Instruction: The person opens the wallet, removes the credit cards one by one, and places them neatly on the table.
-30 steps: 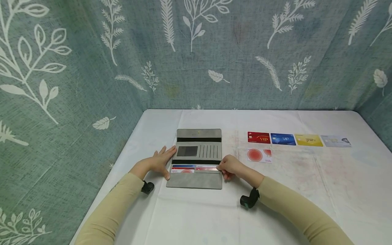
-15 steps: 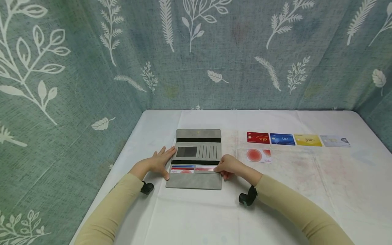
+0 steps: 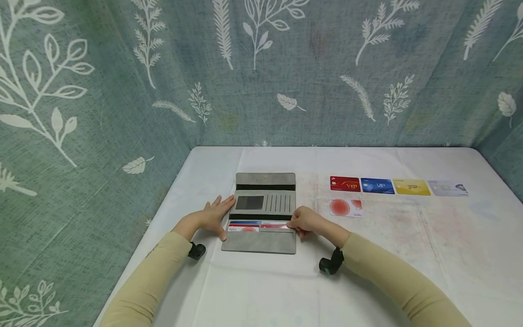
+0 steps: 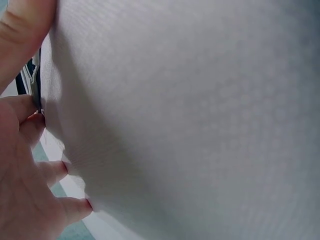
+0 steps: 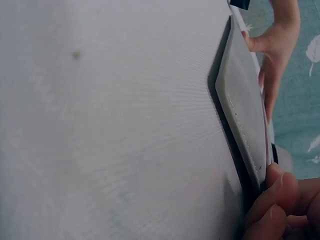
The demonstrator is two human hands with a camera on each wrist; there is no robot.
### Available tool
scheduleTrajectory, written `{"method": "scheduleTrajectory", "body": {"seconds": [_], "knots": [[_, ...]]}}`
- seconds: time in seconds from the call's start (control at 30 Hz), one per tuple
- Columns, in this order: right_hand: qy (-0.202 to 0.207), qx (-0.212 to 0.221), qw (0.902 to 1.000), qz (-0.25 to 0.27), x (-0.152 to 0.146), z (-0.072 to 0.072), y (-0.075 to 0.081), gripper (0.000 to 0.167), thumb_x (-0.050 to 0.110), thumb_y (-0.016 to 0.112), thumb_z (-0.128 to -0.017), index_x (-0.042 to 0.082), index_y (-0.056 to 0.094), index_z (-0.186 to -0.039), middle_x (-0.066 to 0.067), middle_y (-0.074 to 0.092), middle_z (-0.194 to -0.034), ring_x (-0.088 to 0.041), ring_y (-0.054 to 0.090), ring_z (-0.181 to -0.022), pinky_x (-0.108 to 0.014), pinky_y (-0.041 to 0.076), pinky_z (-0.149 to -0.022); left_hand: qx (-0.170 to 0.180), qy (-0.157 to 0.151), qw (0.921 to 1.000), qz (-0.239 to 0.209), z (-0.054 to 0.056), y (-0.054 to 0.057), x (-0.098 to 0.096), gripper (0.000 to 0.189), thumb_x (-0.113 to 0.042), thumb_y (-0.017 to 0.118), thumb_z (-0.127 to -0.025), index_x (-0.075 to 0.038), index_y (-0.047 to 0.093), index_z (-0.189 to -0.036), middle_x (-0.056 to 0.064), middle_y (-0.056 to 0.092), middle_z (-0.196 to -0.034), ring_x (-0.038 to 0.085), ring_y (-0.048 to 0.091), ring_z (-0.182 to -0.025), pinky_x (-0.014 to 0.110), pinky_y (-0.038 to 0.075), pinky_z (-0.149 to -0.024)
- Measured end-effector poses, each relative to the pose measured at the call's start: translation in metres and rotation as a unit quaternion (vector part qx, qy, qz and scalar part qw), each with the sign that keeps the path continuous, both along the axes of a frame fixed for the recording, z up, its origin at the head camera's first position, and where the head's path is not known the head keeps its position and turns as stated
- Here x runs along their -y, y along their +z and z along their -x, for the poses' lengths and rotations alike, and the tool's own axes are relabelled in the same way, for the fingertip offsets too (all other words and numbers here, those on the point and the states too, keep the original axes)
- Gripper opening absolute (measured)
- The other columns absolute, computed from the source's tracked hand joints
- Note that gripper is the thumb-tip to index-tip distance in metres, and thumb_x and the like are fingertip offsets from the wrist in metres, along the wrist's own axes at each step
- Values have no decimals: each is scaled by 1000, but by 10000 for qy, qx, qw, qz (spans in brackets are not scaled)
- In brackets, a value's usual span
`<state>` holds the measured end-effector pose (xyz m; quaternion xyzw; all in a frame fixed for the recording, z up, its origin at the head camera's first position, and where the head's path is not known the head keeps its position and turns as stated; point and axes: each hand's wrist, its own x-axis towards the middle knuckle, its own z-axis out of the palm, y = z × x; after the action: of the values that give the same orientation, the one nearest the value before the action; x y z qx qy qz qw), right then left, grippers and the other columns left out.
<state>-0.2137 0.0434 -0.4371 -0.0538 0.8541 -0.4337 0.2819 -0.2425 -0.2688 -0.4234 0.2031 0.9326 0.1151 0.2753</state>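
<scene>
Left sleeve (image 3: 139,286) and right sleeve (image 3: 388,270) tan, long, snug — lightly creased, black rounded left wrist camera (image 3: 197,250), black right wrist camera (image 3: 332,263), faint mark (image 3: 153,248) on left sleeve — too small to make out, left hand (image 3: 210,220) and right hand (image 3: 309,221) bare.

A broad desk (image 3: 261,156) with rounded far corners is covered by a matte white cloth (image 3: 253,290), marked by straight fold creases. On the desk's right half the cloth is stained in faint pinkish-brown patches. Beyond the desk's far edge, the view is closed off by a blue-green woven fabric wall (image 3: 261,113), printed with white leafy sprigs and single leaves, and blotched faintly red and yellow. The desk's left side is bordered by a matching blue-green fabric side wall (image 3: 102,150), printed with larger white branches. The desk is softly lit; beyond its far right corner, the fabric is shaded darker.
</scene>
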Motion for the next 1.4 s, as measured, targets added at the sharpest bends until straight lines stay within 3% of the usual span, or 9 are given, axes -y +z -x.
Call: {"method": "scheduleTrajectory", "body": {"seconds": [0.2, 0.6, 0.83, 1.13, 1.4], "knots": [[-27, -317, 9995, 13, -2, 0, -4, 32, 15, 60, -87, 7, 51, -58, 0, 41, -42, -8, 41, -33, -19, 35, -35, 25, -48, 10000, -9, 0, -1, 0, 126, -39, 83, -54, -7, 5, -148, 10, -2, -154, 40, -11, -137, 64, -4, -104], [-511, -275, 9972, 467, -2, 3, -8, 31, 16, 61, -87, 7, 51, -59, 0, 43, -42, -8, 42, -35, -19, 36, -35, 15, -14, 10000, -23, 0, 0, 0, 125, -37, 83, -54, -7, 6, -148, 10, -1, -154, 40, -11, -137, 64, -4, -104], [-754, 12, 9942, 771, -1, 5, -7, 27, 14, 59, -88, 5, 52, -64, 0, 44, -48, -7, 44, -36, -20, 41, -37, 19, -18, 10000, -26, 0, 0, 0, 124, -36, 83, -55, -7, 6, -148, 11, -1, -154, 41, -11, -137, 64, -4, -104], [-724, 548, 9913, 949, -5, 6, -2, 20, 12, 63, -85, 4, 54, -69, -1, 50, -52, -8, 47, -38, -19, 43, -39, 0, 3, 10000, -55, -1, 1, 0, 124, -35, 84, -55, -6, 6, -148, 11, -1, -154, 41, -11, -137, 64, -3, -104], [-649, 603, 9933, 736, -6, 4, -2, 21, 12, 69, -80, 5, 55, -66, -1, 51, -51, -8, 47, -37, -20, 44, -39, 2, -16, 10000, -78, -1, 1, 1, 125, -36, 84, -54, -6, 7, -148, 12, -1, -154, 42, -10, -137, 64, -3, -104]]}}
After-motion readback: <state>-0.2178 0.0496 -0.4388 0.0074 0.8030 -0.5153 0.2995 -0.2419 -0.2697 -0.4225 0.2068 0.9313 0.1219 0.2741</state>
